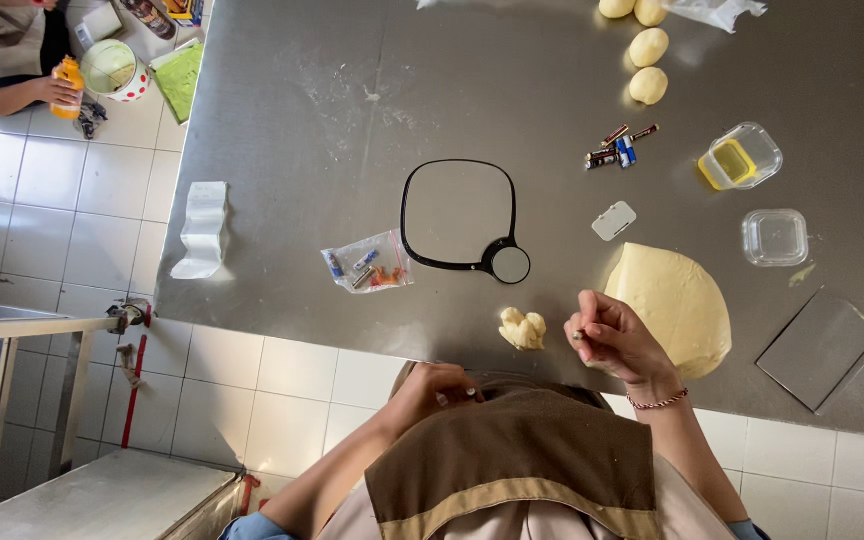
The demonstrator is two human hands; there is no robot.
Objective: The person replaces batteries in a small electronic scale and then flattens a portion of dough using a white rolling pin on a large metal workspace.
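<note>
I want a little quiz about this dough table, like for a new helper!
1. True or false: the small torn lump of yellow dough touches the big flat round of yellow dough.
2. Which hand is raised over the steel table: A left, B right?
3. Fill in: the loose batteries lie beside a clear plastic tub holding something ____.

Key: 1 false, they lie apart. 2 B, the right hand; the left hand is at the apron. 3 yellow.

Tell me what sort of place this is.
Probably a bakery or working kitchen: a steel table carries a big dough slab and shaped dough balls, with white tiled floor around it.
</note>
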